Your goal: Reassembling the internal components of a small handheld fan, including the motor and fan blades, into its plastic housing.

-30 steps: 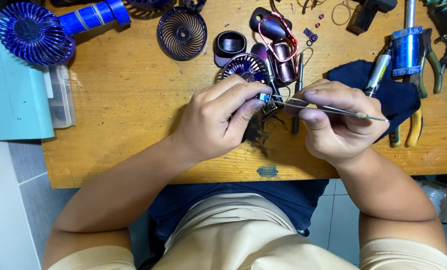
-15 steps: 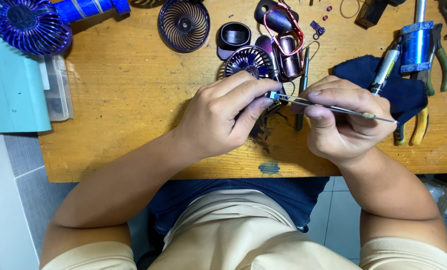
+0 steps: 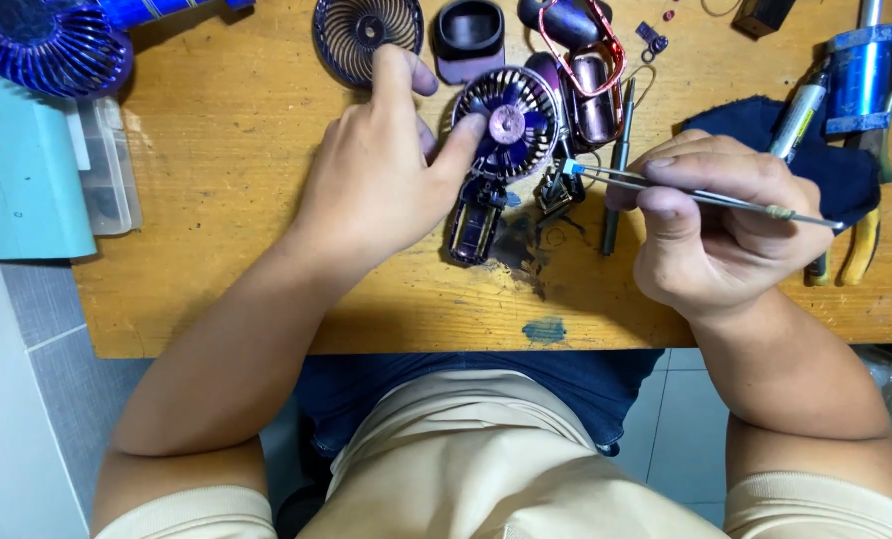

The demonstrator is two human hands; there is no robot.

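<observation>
1. The wooden surface [image 3: 226, 200] carries everything.
2. A small fan [image 3: 506, 125] lies under the left fingers [image 3: 461, 135].
3. A round grille [image 3: 351, 30] lies just beyond those fingers.
4. A dark cloth [image 3: 845, 180] lies behind the right fingers [image 3: 685, 170].
5. Pliers [image 3: 880, 150] lie on the surface, right of those fingers.
</observation>
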